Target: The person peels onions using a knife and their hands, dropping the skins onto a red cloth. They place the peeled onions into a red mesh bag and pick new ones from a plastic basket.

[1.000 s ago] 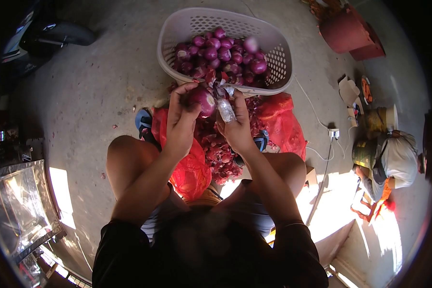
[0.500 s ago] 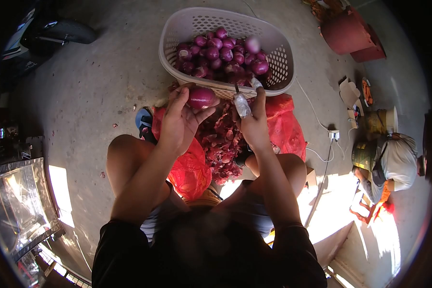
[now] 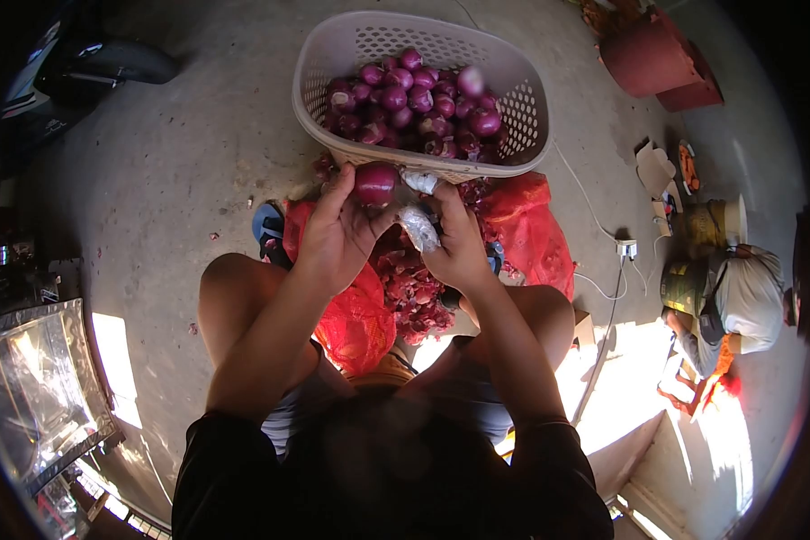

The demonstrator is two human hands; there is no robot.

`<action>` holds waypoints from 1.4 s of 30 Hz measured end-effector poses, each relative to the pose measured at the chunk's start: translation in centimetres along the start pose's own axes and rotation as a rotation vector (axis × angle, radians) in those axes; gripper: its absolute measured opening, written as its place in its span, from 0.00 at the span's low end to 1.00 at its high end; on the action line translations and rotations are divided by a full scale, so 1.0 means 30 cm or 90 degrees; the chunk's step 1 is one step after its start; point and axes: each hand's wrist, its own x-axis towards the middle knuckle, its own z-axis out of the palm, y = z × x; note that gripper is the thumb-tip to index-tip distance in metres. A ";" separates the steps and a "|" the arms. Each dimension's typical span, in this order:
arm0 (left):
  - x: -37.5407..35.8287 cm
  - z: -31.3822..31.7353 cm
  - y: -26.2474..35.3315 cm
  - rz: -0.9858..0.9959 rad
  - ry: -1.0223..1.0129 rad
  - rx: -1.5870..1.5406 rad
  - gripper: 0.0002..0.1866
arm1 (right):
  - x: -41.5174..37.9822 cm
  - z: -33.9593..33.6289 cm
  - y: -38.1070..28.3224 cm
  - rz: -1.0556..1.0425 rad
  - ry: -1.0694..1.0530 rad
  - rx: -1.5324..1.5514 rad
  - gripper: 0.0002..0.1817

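Observation:
A red onion with glossy purple skin sits in the fingers of my left hand, in front of the basket. My right hand is closed on a small knife whose handle is wrapped in silvery material; its blade is hard to make out. A whitish wrap covers the tip of my right index finger, which reaches to the onion's right side. Just beyond both hands stands a pale perforated plastic basket holding many red onions. Loose onion skins lie below my hands.
Red mesh sacks flank the skins between my legs. A white power strip with cords lies to the right. Another person bends over beside containers at the far right. Red tubs stand at upper right, a motorbike wheel at upper left.
My right hand has moved left with the knife, closing on the onion. The onion has turned in my left hand. The basket appears shifted slightly up and left.

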 end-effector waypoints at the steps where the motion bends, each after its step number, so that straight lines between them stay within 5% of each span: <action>1: 0.000 -0.016 0.002 -0.008 -0.016 -0.004 0.20 | 0.000 -0.001 0.000 0.008 -0.002 -0.005 0.23; 4: -0.004 -0.017 0.004 -0.021 -0.004 -0.004 0.20 | 0.016 0.001 0.006 -0.046 0.046 0.001 0.28; 11: -0.017 -0.009 0.021 -0.048 -0.011 0.022 0.22 | 0.026 -0.054 -0.006 0.127 0.063 0.259 0.21; 14: -0.012 -0.010 0.023 -0.040 0.003 0.052 0.24 | 0.021 -0.043 -0.003 -0.044 0.039 0.235 0.23; 19: -0.010 0.012 0.020 -0.013 0.004 0.058 0.23 | 0.005 -0.022 -0.016 -0.092 -0.046 0.003 0.30; 42: -0.006 -0.003 -0.003 0.097 -0.008 0.136 0.19 | 0.006 0.011 0.035 -0.074 -0.014 0.022 0.30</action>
